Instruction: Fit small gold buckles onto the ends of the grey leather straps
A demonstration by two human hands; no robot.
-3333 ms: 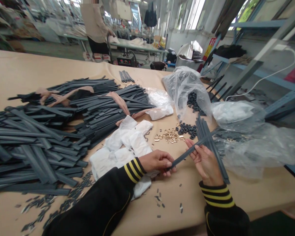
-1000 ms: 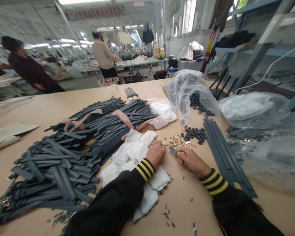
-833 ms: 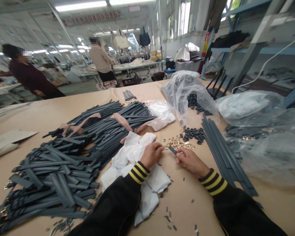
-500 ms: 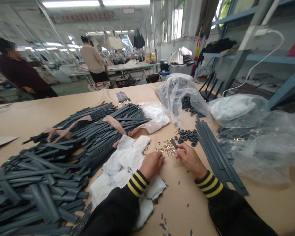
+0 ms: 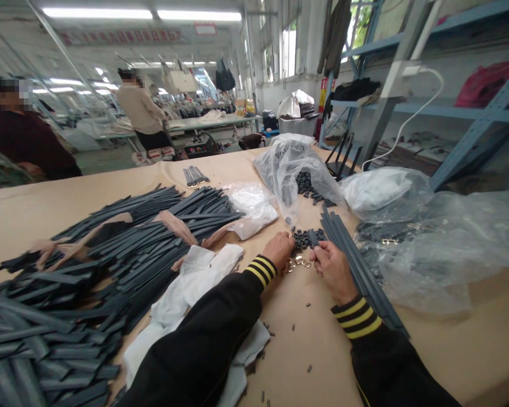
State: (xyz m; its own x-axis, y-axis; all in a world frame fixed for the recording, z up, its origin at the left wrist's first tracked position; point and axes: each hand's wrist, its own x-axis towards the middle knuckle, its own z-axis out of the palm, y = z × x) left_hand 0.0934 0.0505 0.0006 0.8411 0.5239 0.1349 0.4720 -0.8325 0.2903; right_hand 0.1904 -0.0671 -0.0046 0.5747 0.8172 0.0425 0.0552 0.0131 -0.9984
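Note:
My right hand (image 5: 331, 270) pinches a short dark grey strap (image 5: 313, 238) between thumb and fingers, held upright over the table. To its left, my left hand (image 5: 279, 250) has its fingers drawn together at the edge of a pile of small dark loops (image 5: 302, 239). A glint of gold shows at those fingertips, too small to name. Just below the loops lie several gold metal buckles (image 5: 300, 262), partly covered by my left hand. Long dark strips (image 5: 356, 257) lie side by side to the right of my right hand.
Bundled dark straps (image 5: 152, 237) and loose strap pieces (image 5: 38, 339) cover the left side. White cloth (image 5: 186, 282) lies under my left forearm. A clear bag (image 5: 280, 164) holds more loops; other plastic bags (image 5: 428, 249) lie right. Two people stand beyond the table.
My left hand has moved forward, from beside the buckles to the edge of the loop pile. The right hand still holds the strap. The view has turned slightly right.

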